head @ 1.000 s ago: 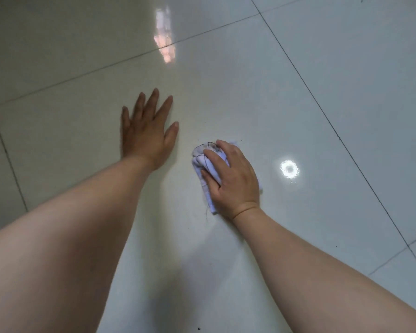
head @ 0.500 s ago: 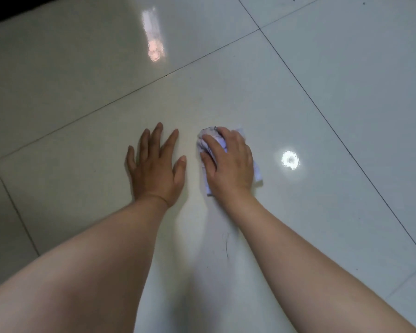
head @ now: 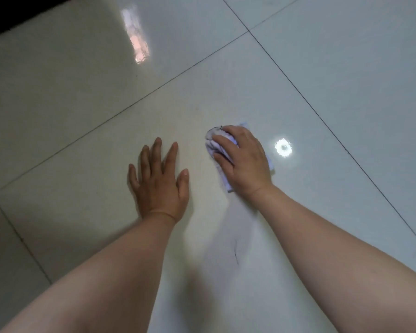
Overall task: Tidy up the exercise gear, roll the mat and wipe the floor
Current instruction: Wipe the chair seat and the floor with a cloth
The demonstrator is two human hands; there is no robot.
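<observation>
At the centre of the frame the right grip (head: 244, 162) presses a crumpled pale lilac cloth (head: 213, 144) onto the glossy off-white tiled floor (head: 334, 75), fingers curled over the wad and holding it. Just left of it, apart, the left grip (head: 159, 188) lies flat on the same tile, fingers straight and spread, holding nothing. A round bright light reflection (head: 283, 147) shines just right of the cloth.
</observation>
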